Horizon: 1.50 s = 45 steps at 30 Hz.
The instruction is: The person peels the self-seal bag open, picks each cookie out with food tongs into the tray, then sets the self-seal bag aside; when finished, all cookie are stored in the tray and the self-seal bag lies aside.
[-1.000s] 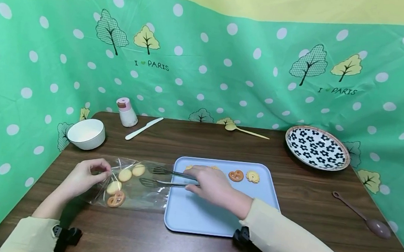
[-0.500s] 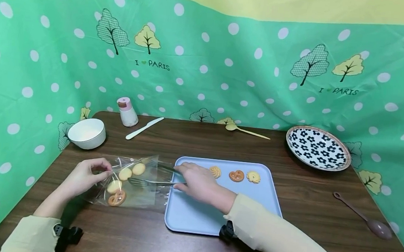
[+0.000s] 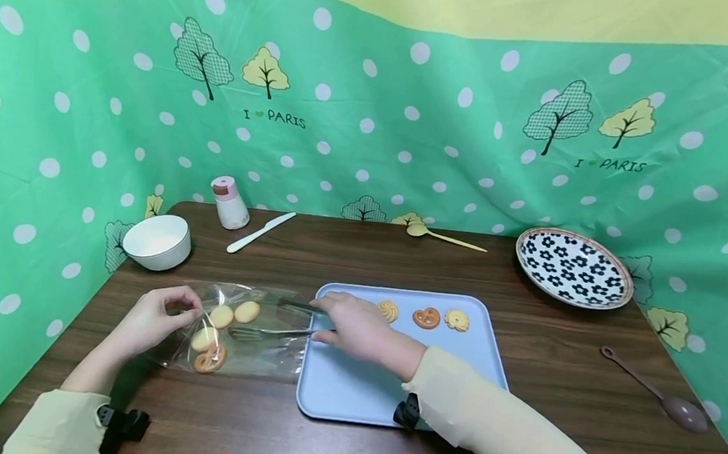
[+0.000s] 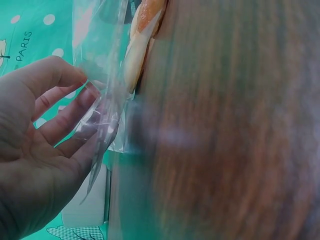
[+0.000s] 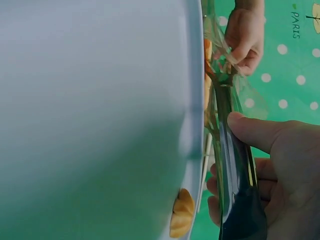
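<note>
In the head view, my left hand [image 3: 154, 316] pinches the left end of a clear plastic bag [image 3: 265, 364] lying on the table. Several round cookies [image 3: 247, 311] and a pretzel-shaped cookie [image 3: 209, 360] are in the bag. My right hand [image 3: 363, 329] grips metal tongs [image 5: 232, 165]. The tongs' spread arms reach left into the bag, with no cookie between them. Under my right hand is a light blue tray [image 3: 335, 392]. A swirl cookie [image 3: 388, 310], a pretzel-shaped cookie [image 3: 426, 317] and a ruffled cookie [image 3: 457, 319] lie along its far side.
A white bowl [image 3: 157, 242], a pink-capped shaker [image 3: 231, 203] and a white knife [image 3: 261, 232] stand or lie at the back left. Further right are a yellow spoon [image 3: 445, 236], a flower-patterned plate [image 3: 573, 269] and a brown spoon [image 3: 654, 390].
My right hand has moved left, taking the tongs deeper into the bag and uncovering the swirl cookie. The bag's film rose, then settled. Two round cookies inside shifted slightly. My left hand stays put.
</note>
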Each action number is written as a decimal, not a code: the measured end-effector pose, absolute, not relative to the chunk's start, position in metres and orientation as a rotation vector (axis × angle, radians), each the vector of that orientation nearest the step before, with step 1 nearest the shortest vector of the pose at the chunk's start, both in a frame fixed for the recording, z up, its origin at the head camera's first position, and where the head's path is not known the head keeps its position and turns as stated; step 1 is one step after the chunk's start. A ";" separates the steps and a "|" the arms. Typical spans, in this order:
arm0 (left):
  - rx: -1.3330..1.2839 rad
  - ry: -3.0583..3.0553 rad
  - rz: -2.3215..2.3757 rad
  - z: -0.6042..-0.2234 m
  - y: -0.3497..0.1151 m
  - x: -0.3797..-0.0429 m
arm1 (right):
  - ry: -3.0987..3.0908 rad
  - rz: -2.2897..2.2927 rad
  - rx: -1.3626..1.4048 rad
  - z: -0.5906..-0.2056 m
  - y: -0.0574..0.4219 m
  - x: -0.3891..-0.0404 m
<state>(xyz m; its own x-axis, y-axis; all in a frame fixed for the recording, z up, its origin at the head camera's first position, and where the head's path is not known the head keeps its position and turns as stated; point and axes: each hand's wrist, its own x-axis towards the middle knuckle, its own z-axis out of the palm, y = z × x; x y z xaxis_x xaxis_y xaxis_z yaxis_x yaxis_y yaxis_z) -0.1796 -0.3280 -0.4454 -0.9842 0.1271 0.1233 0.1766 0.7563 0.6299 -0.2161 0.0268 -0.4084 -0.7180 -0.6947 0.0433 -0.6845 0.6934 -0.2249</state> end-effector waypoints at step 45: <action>-0.277 -2.856 -1.101 -0.446 -0.327 -0.179 | 2.978 -0.588 -0.989 -0.399 0.133 -0.185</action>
